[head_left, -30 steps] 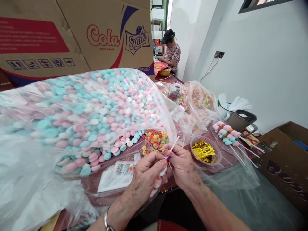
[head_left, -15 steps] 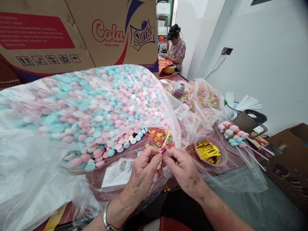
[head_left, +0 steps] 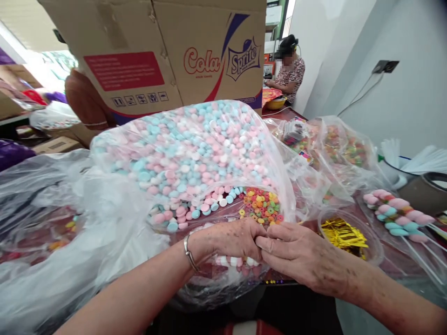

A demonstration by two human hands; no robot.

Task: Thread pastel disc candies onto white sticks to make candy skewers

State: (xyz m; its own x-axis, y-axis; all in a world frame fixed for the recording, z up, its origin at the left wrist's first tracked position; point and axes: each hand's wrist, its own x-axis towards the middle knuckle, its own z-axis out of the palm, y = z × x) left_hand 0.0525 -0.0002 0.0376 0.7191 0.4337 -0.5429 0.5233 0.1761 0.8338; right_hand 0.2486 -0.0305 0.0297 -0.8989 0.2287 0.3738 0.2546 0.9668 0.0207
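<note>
A row of pink and white candies on a stick (head_left: 239, 262) shows below my hands, lying roughly sideways. Both hands meet at its right end, where the fingers hide the stick. My left hand (head_left: 232, 237) is closed in a fist there, a silver bangle on its wrist. Closed with fingertips pressed against the left fingers is my right hand (head_left: 300, 253). Just beyond them lie small ring candies (head_left: 261, 204) in red, yellow and green. To their left, pink, white and blue round candies (head_left: 195, 156) fill a large clear bag.
Right of my hands stands a round tub (head_left: 379, 246) of gold twist ties (head_left: 344, 237). Finished candy sticks (head_left: 401, 216) lie farther right, near a brown mug (head_left: 424, 190). A cardboard box (head_left: 206, 46) rises behind the bag. Another person (head_left: 291, 74) works at the back.
The candy stick has turned from upright to sideways, and its white stick and small coloured label are now hidden. My hands have closed together tightly. The camera view has swung left.
</note>
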